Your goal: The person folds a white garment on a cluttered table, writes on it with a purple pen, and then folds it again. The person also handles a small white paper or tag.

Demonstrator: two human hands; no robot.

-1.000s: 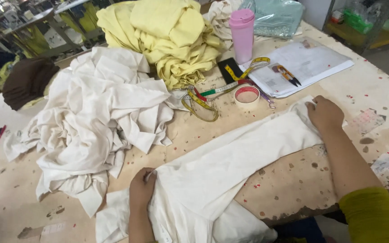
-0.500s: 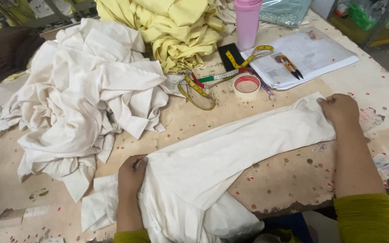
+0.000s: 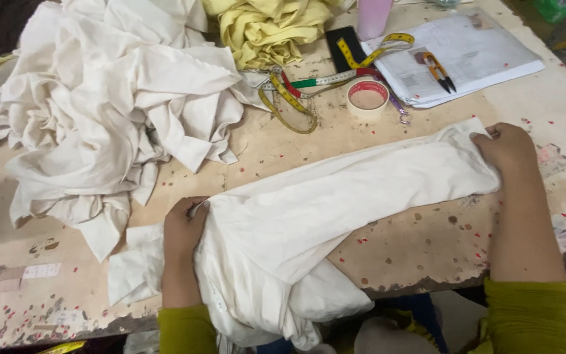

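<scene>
Cream cotton cloth (image 3: 335,196) stretches slantwise between my hands. Left hand (image 3: 185,226) grips its near end, right hand (image 3: 506,147) clutches the far corner.

We see two bare forearms and hands, no gloves, no rings, no watch. Left hand (image 3: 183,226), right hand (image 3: 507,145). Both arms wear olive-yellow long sleeves, pushed up so the cuffs sit well above the wrists. Sleeve fabric looks like soft knit, plain, no print or stripes. Cuff edges slightly bunched. Nothing else of our body is in frame.
</scene>
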